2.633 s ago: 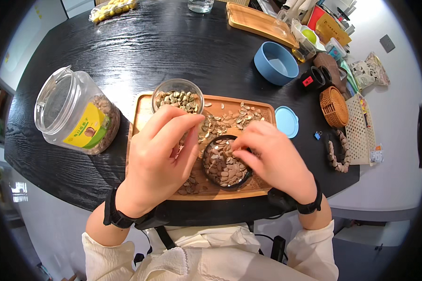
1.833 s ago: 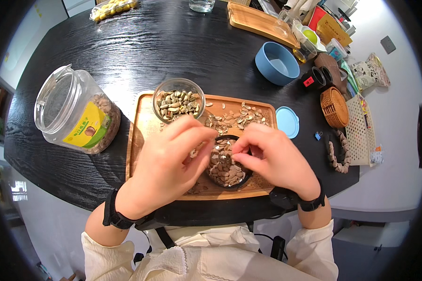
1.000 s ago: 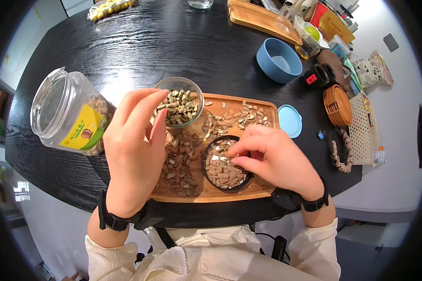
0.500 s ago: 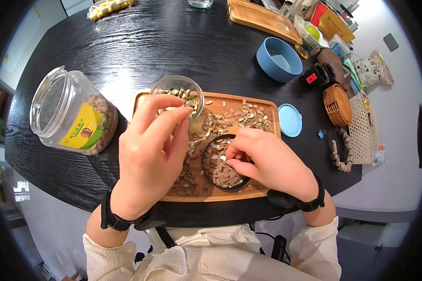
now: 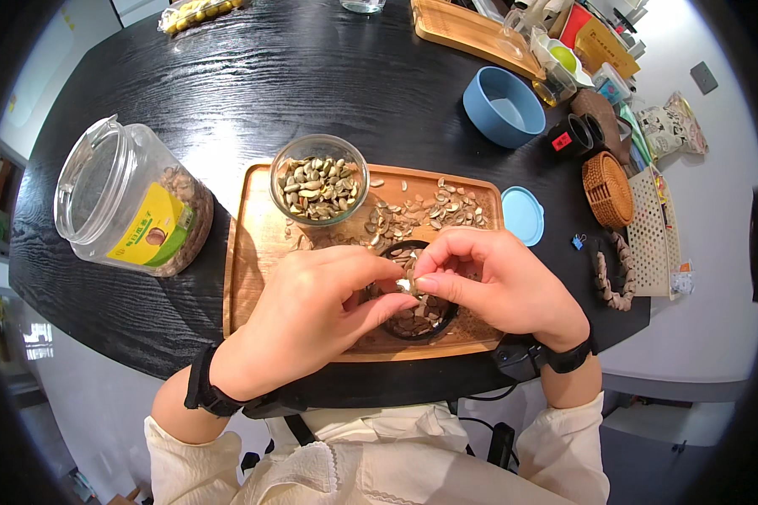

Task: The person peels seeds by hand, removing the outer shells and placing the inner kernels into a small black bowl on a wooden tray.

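Note:
Over a black round dish (image 5: 421, 324) of brown seeds, my two hands meet fingertip to fingertip. My right hand (image 5: 501, 282) pinches a small seed (image 5: 406, 285) with a pale part showing. My left hand (image 5: 307, 303) is close beside it, thumb and forefinger parted around the pale part; whether they touch it is unclear. Behind the left hand stands a glass bowl (image 5: 320, 187) of greenish shelled kernels. Both vessels rest on a wooden tray (image 5: 248, 227), where empty shells (image 5: 446, 206) lie scattered to the right of the glass bowl.
A clear plastic jar (image 5: 135, 202) with seeds stands left of the tray. To the right are a light-blue lid (image 5: 522, 216), a blue bowl (image 5: 504, 108), a woven round box (image 5: 608, 189) and dark cups (image 5: 568, 135). Another wooden tray (image 5: 472, 38) is at the back.
My left hand has moved from over the glass bowl down and right to the black dish. The right hand has lifted slightly, and a seed now shows at its fingertips.

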`<state>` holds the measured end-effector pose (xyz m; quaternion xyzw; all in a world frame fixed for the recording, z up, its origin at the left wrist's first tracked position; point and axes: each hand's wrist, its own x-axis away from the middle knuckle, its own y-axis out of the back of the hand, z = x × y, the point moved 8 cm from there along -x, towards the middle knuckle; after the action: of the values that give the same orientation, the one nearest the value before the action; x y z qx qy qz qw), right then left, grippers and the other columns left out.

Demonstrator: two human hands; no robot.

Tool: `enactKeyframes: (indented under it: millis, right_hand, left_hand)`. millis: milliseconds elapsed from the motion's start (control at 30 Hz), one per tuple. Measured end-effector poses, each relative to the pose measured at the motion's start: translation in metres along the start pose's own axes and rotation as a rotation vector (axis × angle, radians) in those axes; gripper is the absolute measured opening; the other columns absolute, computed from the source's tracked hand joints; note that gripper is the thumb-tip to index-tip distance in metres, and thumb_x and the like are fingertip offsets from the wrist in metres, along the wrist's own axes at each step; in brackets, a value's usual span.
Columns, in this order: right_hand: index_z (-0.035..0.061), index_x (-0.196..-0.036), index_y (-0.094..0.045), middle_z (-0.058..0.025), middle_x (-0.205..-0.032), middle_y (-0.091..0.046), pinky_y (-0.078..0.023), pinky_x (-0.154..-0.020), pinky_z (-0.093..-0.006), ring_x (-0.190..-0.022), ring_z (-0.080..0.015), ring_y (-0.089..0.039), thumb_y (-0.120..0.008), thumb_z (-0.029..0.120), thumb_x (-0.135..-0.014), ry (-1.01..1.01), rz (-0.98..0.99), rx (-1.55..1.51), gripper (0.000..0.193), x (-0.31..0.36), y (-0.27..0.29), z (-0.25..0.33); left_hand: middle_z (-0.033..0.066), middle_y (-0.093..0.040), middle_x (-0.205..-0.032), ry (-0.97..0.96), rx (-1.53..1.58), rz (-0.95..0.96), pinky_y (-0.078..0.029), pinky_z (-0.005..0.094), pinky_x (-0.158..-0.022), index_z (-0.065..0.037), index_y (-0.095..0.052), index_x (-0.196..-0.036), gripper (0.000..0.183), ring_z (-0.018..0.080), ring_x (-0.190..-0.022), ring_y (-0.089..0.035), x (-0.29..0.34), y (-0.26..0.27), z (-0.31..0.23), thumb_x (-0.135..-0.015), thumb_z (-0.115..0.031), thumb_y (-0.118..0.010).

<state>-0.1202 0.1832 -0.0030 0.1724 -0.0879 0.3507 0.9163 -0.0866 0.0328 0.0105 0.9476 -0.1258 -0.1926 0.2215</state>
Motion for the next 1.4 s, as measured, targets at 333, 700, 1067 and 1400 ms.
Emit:
enactKeyframes:
  millis: [333,700,1067,1400]
  right_hand:
    - [-0.0010,-0.106,-0.069,0.0014,-0.087,-0.066,-0.048,-0.067,-0.0214,-0.077,-0.0035,-0.057,-0.068,0.011,-0.098,-0.007,-0.074,-0.085,0.014,0.001,0.000,0.003]
    - [-0.0001,-0.098,-0.073,-0.0009,-0.087,-0.067,-0.048,-0.065,-0.0229,-0.074,-0.0052,-0.059,-0.072,0.011,-0.093,0.090,-0.202,-0.002,0.012,-0.004,0.003,0.027]
    - [0.0073,-0.097,-0.072,-0.0077,-0.095,-0.062,-0.054,-0.083,-0.0420,-0.097,-0.0299,-0.064,-0.074,0.014,-0.084,0.146,-0.200,0.792,0.015,0.000,-0.012,0.011]
    - [0.0035,-0.088,-0.065,-0.0110,-0.093,-0.062,-0.053,-0.082,-0.0427,-0.094,-0.0310,-0.064,-0.072,0.010,-0.079,0.185,-0.218,0.824,0.013,-0.004,-0.016,0.008]
  left_hand:
    - [0.0083,-0.071,-0.082,0.014,0.014,-0.070,-0.051,0.0263,-0.056,0.000,-0.074,-0.097,0.017,0.0143,-0.063,-0.065,0.001,0.000,-0.001,-0.081,0.001,-0.081]
    - [0.0114,-0.073,-0.090,-0.235,-0.247,-0.341,-0.056,0.0269,-0.063,0.001,-0.073,-0.098,0.024,0.0185,-0.073,-0.070,0.003,0.034,-0.023,-0.078,0.013,-0.076]
    - [0.0052,-0.073,-0.108,-0.051,-0.417,-0.525,-0.042,0.0197,-0.050,-0.002,-0.073,-0.103,0.018,0.0047,-0.060,-0.055,0.001,0.052,0.005,-0.086,0.006,-0.072]
    - [0.0070,-0.067,-0.095,-0.139,-0.315,-0.449,-0.049,0.0263,-0.050,-0.002,-0.071,-0.100,0.023,0.0151,-0.061,-0.062,0.003,0.046,-0.014,-0.081,0.009,-0.074]
